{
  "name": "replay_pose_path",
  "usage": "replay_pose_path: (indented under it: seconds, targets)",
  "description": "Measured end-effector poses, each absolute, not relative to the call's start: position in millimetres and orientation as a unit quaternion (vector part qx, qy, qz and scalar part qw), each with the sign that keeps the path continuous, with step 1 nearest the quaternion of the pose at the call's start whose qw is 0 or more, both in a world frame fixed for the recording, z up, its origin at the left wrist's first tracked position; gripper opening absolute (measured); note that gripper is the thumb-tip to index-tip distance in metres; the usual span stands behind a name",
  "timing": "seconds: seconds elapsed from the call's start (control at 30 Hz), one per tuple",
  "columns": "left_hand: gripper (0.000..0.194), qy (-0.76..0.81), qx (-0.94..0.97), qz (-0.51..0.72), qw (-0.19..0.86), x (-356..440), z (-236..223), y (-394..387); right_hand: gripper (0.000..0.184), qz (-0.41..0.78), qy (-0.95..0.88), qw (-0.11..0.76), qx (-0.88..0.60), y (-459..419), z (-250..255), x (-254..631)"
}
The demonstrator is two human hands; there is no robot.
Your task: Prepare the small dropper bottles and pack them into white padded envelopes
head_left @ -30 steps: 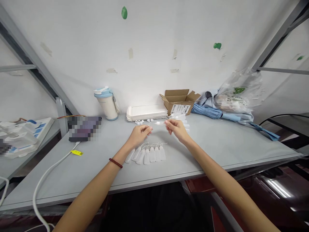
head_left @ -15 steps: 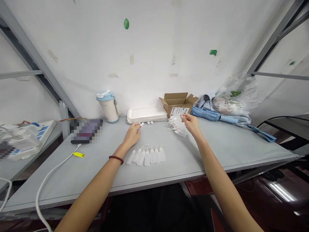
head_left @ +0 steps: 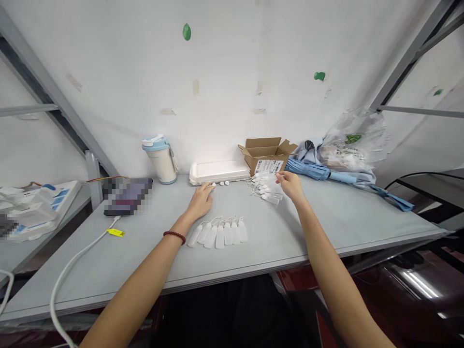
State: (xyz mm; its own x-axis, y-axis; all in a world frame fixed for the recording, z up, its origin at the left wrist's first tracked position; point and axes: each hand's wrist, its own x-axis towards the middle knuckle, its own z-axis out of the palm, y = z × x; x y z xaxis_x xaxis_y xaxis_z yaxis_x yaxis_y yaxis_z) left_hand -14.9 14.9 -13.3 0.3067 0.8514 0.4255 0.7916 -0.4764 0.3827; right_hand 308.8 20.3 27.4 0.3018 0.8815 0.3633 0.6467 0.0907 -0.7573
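My left hand (head_left: 200, 200) rests on the table by the white trays, its thumb and fingers closed around a small white piece (head_left: 213, 184) at the fingertips. Two similar small white pieces (head_left: 224, 183) lie just right of it. On the right, my right hand (head_left: 291, 186) pinches one translucent white tag at the edge of a pile of tags (head_left: 266, 186) with string loops; the fingers partly hide it. Nearer to me, several more translucent tags (head_left: 219, 236) lie side by side in a row, their cords pointing away from me.
A stack of white trays (head_left: 221, 170) sits against the wall beside an open cardboard box (head_left: 266, 159). A cream cup with a blue lid (head_left: 161, 162) and a phone (head_left: 128, 195) on a white cable are at left. A blue folded umbrella (head_left: 308, 168) and plastic bag (head_left: 353, 145) lie at right.
My left fingertips have closed in on a small white piece near the trays. My right hand has shifted slightly right, and the tags at the pile's near edge have spread a little.
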Motion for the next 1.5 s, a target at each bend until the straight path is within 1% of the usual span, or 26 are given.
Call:
replay_pose_path:
  seconds: [0.3,0.83,1.2,1.3,1.37,1.43,1.5]
  targets:
    - [0.04,0.494,0.823,0.274,0.047,-13,-14,19,0.035,0.067,-0.589,0.508,-0.624,28,24,306]
    - [0.037,0.509,0.823,0.244,0.057,-10,-11,14,0.032,0.052,-0.621,0.49,-0.609,35,13,310]
    - [0.034,0.499,0.823,0.264,0.065,-9,-10,14,0.028,0.002,-0.619,0.497,-0.608,23,26,301]
    - [0.033,0.496,0.823,0.271,0.065,-9,-10,15,0.025,0.019,-0.617,0.508,-0.601,17,30,296]
    - [0.032,0.494,0.822,0.276,0.064,-9,-10,16,0.024,0.052,-0.619,0.511,-0.594,12,33,291]
    - [0.03,0.492,0.821,0.281,0.065,-9,-10,16,0.024,0.111,-0.635,0.498,-0.58,5,38,284]
    - [0.029,0.492,0.82,0.285,0.067,-9,-10,16,0.026,0.194,-0.665,0.462,-0.553,-4,43,276]
